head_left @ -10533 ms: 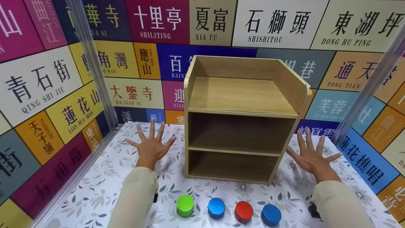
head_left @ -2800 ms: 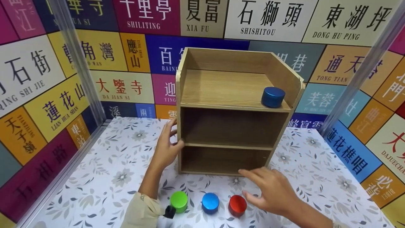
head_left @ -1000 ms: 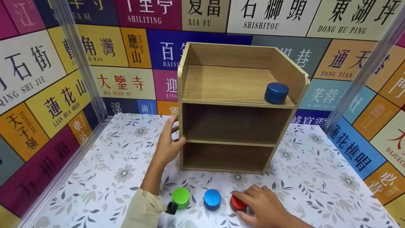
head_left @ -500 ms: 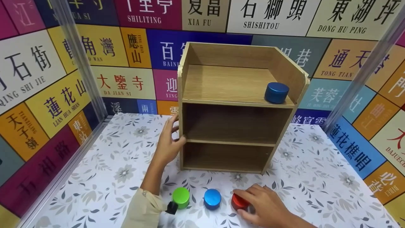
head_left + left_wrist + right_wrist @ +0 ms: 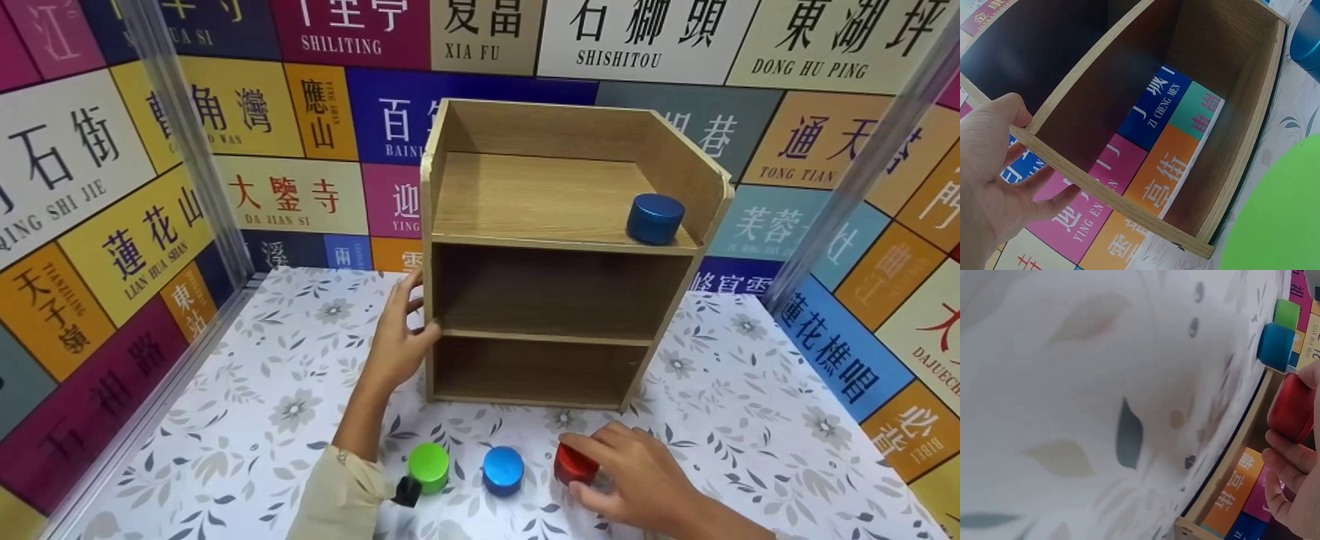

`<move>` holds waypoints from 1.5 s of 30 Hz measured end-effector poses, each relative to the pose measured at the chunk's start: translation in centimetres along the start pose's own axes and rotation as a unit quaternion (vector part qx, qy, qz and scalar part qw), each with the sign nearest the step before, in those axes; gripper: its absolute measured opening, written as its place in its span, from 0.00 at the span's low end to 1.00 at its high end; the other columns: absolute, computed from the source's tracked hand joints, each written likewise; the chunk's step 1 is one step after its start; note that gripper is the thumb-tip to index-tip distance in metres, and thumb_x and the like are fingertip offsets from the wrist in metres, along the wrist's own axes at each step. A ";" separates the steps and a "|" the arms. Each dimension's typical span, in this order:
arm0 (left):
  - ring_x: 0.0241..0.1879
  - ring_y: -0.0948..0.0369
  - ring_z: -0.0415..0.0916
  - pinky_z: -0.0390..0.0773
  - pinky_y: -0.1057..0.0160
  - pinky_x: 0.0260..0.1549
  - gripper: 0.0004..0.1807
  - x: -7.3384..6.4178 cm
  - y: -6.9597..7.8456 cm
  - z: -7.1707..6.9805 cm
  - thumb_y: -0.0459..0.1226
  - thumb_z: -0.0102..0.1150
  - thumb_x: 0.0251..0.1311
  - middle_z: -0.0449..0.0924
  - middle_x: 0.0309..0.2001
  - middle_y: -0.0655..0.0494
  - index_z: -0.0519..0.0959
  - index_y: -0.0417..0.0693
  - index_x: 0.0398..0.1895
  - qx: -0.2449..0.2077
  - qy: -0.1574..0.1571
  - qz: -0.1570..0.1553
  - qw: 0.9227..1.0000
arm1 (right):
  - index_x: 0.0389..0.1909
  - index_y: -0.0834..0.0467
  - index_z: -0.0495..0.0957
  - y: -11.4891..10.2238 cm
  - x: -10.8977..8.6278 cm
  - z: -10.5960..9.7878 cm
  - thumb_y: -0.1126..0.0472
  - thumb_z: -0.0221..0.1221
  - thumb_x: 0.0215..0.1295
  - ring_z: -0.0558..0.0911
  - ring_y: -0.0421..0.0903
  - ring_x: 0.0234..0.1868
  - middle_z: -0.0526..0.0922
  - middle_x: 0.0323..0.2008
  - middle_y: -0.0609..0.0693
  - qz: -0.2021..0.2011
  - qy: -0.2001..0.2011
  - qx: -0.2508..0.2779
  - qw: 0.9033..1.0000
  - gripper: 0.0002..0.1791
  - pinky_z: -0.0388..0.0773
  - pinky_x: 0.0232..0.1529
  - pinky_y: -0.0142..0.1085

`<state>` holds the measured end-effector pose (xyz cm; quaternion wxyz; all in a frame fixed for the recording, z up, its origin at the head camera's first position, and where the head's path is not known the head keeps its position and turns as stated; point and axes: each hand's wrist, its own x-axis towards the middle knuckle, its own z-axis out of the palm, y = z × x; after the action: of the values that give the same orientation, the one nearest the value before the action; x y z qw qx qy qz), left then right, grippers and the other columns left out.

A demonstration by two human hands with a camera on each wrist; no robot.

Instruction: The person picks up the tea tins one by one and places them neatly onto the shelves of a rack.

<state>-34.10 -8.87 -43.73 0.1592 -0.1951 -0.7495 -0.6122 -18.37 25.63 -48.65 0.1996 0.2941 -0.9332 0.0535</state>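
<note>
My left hand [image 5: 403,341] grips the left side panel of a wooden shelf unit [image 5: 544,337]. In the left wrist view the thumb of that hand [image 5: 985,180] lies on the front edge, with the fingers along the outside. My right hand [image 5: 641,476] pinches a small red round tin [image 5: 574,466] between thumb and fingers, in front of the unit's lower right corner. The right wrist view shows the red tin's side facing the camera. A light blue tin [image 5: 502,471] and a green tin [image 5: 429,466] stand on the table to its left.
A dark blue tin [image 5: 655,219] sits on the unit's top level, at the front right. Below are two open compartments. The table wears a leaf-patterned cloth [image 5: 292,412], and sign-printed panels [image 5: 495,37] enclose the back and sides.
Since the earliest frame, the dark blue tin has gone from table to top level and my left hand has taken the unit. Lately my right hand closed on the red tin, shifting it slightly forward.
</note>
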 end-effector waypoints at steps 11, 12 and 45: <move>0.65 0.43 0.73 0.86 0.45 0.50 0.46 -0.1 0.0 0.0 0.25 0.57 0.58 0.64 0.73 0.54 0.60 0.67 0.78 0.001 0.000 0.001 1.000 | 0.55 0.39 0.84 -0.2 1.1 -2.0 0.42 0.72 0.50 0.76 0.33 0.37 0.82 0.35 0.35 -0.031 0.057 0.007 0.998 0.28 0.80 0.34 0.34; 0.65 0.43 0.73 0.86 0.44 0.50 0.46 -0.1 0.0 0.0 0.25 0.58 0.58 0.64 0.73 0.54 0.60 0.67 0.78 -0.001 0.000 0.002 1.000 | 0.55 0.39 0.84 -0.2 1.2 -2.3 0.42 0.73 0.50 0.76 0.33 0.37 0.82 0.35 0.35 -0.031 0.060 0.010 0.998 0.28 0.80 0.34 0.34; 0.67 0.39 0.69 0.82 0.40 0.55 0.44 -0.9 3.3 0.0 0.23 0.54 0.59 0.62 0.73 0.46 0.59 0.56 0.79 -0.013 -0.006 -0.021 1.000 | 0.61 0.33 0.80 -1.5 6.9 -11.8 0.44 0.71 0.57 0.80 0.33 0.36 0.84 0.40 0.36 0.070 0.003 0.064 0.995 0.28 0.82 0.36 0.27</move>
<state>-31.74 -8.41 -41.29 0.1396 -0.1850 -0.7460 -0.6243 -18.63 23.27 -35.05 0.1792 0.2398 -0.9455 0.1280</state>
